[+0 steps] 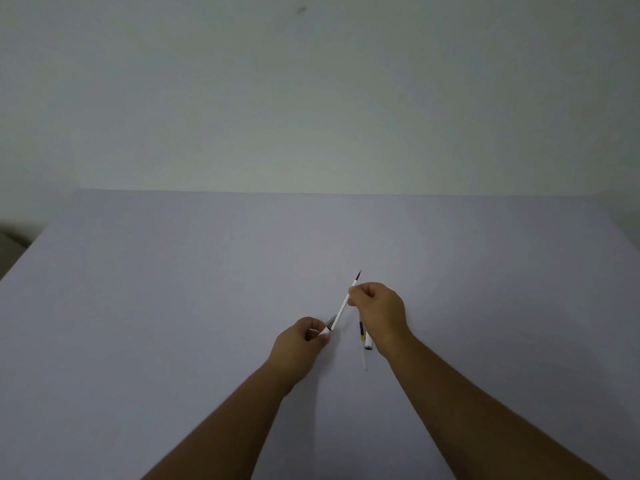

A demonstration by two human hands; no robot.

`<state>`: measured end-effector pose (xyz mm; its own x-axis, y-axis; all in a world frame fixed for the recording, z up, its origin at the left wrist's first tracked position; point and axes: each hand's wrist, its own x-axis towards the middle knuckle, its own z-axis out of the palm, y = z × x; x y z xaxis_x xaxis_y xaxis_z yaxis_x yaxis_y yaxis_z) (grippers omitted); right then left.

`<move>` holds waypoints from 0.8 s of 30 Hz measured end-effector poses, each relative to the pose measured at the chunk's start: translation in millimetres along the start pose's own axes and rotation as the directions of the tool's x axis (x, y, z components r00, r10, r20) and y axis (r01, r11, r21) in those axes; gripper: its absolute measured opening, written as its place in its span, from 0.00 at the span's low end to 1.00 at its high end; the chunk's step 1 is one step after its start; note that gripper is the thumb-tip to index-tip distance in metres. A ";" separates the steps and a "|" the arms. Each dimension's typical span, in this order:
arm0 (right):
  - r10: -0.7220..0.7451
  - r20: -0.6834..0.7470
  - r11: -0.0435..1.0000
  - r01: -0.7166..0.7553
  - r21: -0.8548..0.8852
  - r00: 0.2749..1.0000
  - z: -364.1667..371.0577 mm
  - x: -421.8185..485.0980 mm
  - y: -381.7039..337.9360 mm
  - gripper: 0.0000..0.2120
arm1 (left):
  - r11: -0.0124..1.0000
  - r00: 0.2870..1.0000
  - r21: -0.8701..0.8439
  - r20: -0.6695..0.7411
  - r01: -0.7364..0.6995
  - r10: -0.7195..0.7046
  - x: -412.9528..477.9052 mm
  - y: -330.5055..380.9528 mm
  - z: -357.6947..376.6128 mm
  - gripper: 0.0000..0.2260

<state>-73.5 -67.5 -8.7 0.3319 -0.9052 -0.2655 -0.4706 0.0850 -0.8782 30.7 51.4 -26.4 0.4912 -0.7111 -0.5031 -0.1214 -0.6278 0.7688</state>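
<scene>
Holding a thin white pen refill (340, 308) slantwise just above the table (173, 306): the right hand (381, 310) pinches it near the dark tip and the left hand (298, 344) pinches its lower end. Risks: the refill is slender and may bend or slip if the hands pull off-line. The pen barrel (366, 337), just beside the right wrist, could roll if nudged. The table is smooth, plain and pale lilac-grey, with a bare pale wall (311, 98) behind it in dim light.
</scene>
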 end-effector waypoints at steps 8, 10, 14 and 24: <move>0.001 -0.053 0.996 0.004 0.092 0.999 -4.9 -6.5 -1.4 0.11 | 0.997 1.000 -0.069 0.004 -0.030 0.030 -8.4 9.6 1.6 0.01; -0.004 -0.046 0.995 0.008 0.095 0.999 -5.7 -9.1 -0.9 0.11 | 0.994 0.999 -0.106 -0.007 -0.038 0.037 -11.3 9.4 1.6 0.03; -0.029 0.025 0.995 0.026 0.095 0.999 -4.4 -13.4 -1.0 0.09 | 0.988 0.998 -0.141 -0.015 -0.065 0.063 -14.6 9.9 1.5 0.04; 0.003 0.168 0.995 -0.020 0.095 0.986 5.2 -14.7 -2.3 0.05 | 0.993 0.997 -0.093 -0.037 -0.074 0.071 -11.0 10.8 -7.3 0.03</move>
<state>-73.0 -52.2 -4.9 0.4626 -0.8223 -0.3314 -0.3972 0.1420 -0.9067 30.2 54.8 -9.7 0.5131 -0.7415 -0.4324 -0.0766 -0.5413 0.8373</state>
